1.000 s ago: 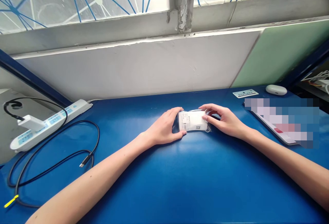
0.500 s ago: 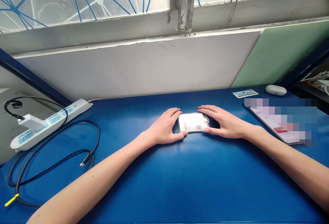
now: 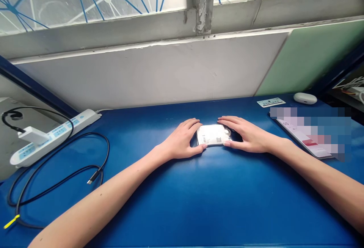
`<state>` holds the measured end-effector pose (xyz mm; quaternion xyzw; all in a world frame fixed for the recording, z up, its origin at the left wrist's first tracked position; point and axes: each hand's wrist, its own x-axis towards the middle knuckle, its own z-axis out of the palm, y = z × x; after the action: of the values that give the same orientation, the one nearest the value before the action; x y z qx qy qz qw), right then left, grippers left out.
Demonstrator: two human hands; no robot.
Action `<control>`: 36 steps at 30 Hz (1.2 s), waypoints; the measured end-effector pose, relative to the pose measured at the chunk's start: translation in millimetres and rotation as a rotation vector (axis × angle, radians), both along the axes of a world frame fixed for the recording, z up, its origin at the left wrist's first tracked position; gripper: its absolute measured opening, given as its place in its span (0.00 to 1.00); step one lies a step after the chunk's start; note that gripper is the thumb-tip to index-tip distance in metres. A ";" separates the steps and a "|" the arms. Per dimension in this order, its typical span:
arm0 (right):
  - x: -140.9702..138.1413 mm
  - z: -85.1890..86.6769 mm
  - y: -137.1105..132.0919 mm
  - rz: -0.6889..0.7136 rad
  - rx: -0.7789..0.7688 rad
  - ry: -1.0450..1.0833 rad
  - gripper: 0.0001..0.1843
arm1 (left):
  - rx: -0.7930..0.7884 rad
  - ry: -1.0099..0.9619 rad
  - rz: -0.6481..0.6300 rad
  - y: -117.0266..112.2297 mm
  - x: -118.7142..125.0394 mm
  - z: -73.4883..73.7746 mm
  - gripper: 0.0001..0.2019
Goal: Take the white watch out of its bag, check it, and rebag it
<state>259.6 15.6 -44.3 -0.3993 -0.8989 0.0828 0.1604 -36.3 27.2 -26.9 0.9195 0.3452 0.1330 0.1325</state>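
A small flat hard drive [image 3: 211, 134] lies on the blue table [image 3: 182, 202], its white label with barcode print and a square code facing up. A silvery round part shows at its right end. My left hand [image 3: 186, 140] grips the left end, thumb at the near edge and fingers at the far side. Around the right end, my right hand [image 3: 244, 134] holds it in the same way, its thumb on the near corner. The dark sides of the drive are partly hidden by my fingers.
On the left are a white power strip [image 3: 89, 117], a plugged-in white charger [image 3: 33, 135] and a looped black cable [image 3: 109, 145]. To the right lie a partly blurred tablet-like device [image 3: 295, 132], a printed card [image 3: 271, 102] and a white earbud case [image 3: 305, 98]. A pale panel [image 3: 159, 73] stands behind.
The whole view has shifted very slightly. Both hands keep the same hold, and the hard drive stays in place on the table.
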 end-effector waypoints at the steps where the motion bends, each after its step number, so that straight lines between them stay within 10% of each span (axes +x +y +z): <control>1: 0.2 -0.5 0.2 0.000 0.001 0.000 0.40 | -0.001 0.000 0.000 -0.1 0.0 0.0 0.36; 36: -18.9 -5.8 -6.9 -0.151 0.003 0.034 0.28 | -0.060 -0.097 0.005 3.6 0.0 -1.5 0.32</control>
<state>240.8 8.7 -50.1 -0.4641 -0.8636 0.0760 0.1818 -36.3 30.8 -28.4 0.9068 0.3445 0.1672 0.1763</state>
